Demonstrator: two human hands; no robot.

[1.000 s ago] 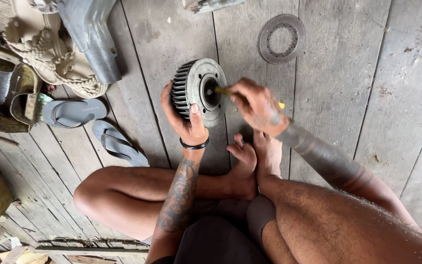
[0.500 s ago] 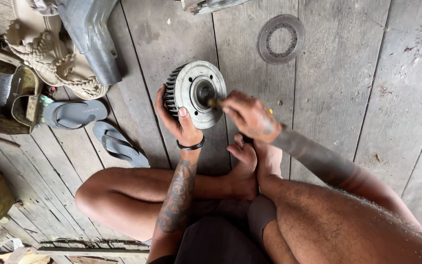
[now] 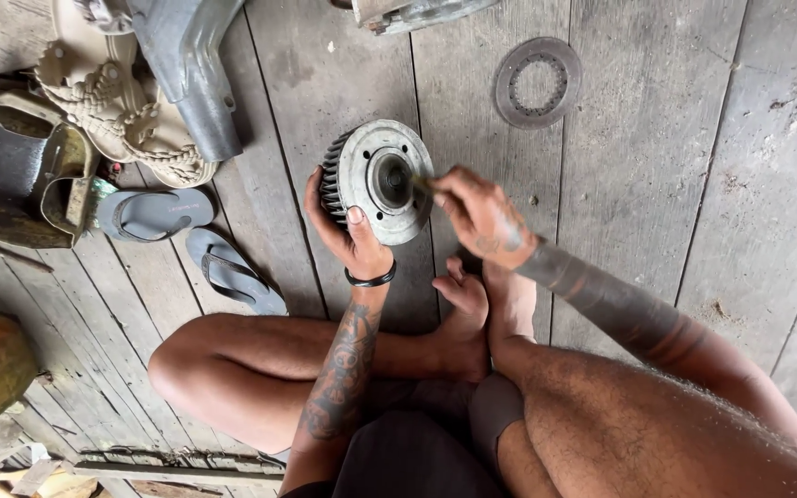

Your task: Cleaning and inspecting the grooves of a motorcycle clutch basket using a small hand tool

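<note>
Gripping the finned metal hub (image 3: 375,180) upright with my left hand (image 3: 348,231). Right hand (image 3: 481,217) pinches a thin tool (image 3: 420,184) at its centre bore. Flat ring (image 3: 538,81) lies well apart.

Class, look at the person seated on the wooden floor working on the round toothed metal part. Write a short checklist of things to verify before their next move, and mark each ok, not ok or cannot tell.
1. Left hand grips the toothed metal part firmly from below: ok.
2. Right hand holds a thin tool aimed at the part's centre hole: ok.
3. Tool tip seated in the hole: cannot tell, the tip is blurred.
4. Bare feet kept away from the part: not ok, they lie right beneath it.
5. Flat ring plate lies apart on the floorboards: ok.
</note>
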